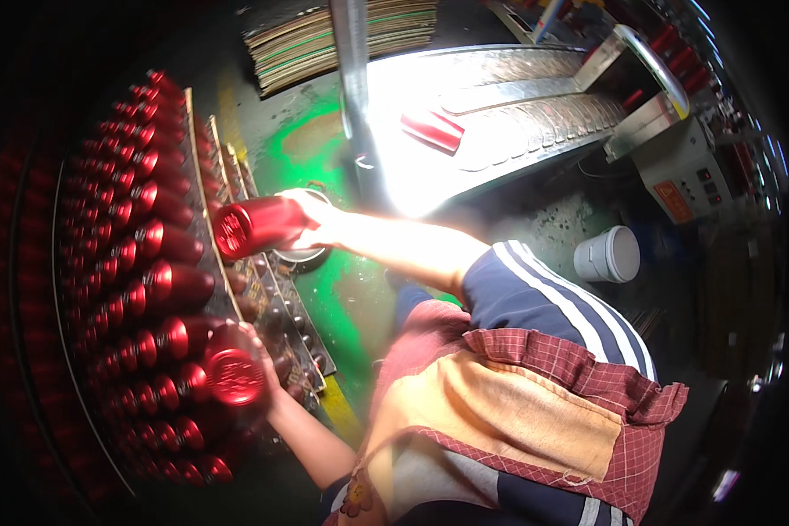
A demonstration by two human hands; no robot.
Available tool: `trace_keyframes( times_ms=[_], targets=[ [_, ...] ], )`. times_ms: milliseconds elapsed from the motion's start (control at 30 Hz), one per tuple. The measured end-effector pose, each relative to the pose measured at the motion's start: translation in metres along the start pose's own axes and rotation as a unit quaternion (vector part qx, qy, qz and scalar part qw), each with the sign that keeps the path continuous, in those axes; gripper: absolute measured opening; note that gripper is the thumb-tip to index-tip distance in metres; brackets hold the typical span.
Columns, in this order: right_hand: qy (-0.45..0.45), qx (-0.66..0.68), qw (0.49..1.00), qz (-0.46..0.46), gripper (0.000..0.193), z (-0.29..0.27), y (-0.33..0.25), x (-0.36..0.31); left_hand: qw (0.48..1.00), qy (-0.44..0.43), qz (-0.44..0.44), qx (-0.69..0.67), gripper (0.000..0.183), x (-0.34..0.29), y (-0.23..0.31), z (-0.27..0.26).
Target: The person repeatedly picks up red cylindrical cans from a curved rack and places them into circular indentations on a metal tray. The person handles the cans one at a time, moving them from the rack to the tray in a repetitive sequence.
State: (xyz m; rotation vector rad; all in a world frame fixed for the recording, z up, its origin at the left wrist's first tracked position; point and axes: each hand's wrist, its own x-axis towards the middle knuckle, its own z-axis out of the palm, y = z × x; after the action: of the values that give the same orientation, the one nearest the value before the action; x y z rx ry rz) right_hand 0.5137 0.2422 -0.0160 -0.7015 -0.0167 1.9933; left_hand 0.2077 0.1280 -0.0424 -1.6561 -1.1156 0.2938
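Note:
My right hand (318, 221) is wrapped round the end of a shiny red metal cylinder (267, 223), whose closed, embossed base points left toward the stack of red cylinders. Lower down, my left hand (265, 361) grips the side of another red cylinder (234, 377). That one shows its round embossed base and sits at the near edge of the stacked rows. Many similar red cylinders (168, 285) lie on their sides in rows at the left, beside a thin upright board edge (203, 188). My left fingers are partly hidden behind the cylinder.
A brightly lit metal conveyor (535, 118) runs at the upper right, with a red cylinder (434, 130) lying on it. A metal post (352, 79) stands before it. Stacked boards (294, 57), a white bucket (607, 254) and a grey control box (679, 171) surround the green-marked floor.

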Motion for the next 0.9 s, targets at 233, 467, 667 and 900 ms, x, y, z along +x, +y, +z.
trace_keyframes(
  times_ms=[233,467,667,900],
  targets=[
    [-0.045,0.169,0.982,0.073,0.061,-0.008,-0.106,0.086,0.673,0.065,0.289,0.678,0.057,0.192,0.114,0.062],
    [-0.114,0.117,0.982,0.091,0.049,-0.019,-0.153,0.085,0.696,0.050,0.258,0.668,0.058,0.238,0.156,0.124],
    [-0.111,0.023,0.974,-0.194,0.038,-0.140,-0.178,-0.065,0.564,0.150,0.285,0.761,0.060,0.203,0.178,0.094],
    [0.447,-0.223,0.685,-0.529,0.040,-0.230,-0.281,-0.355,0.207,0.246,0.300,0.898,0.045,0.237,0.196,-0.083]
  ],
)
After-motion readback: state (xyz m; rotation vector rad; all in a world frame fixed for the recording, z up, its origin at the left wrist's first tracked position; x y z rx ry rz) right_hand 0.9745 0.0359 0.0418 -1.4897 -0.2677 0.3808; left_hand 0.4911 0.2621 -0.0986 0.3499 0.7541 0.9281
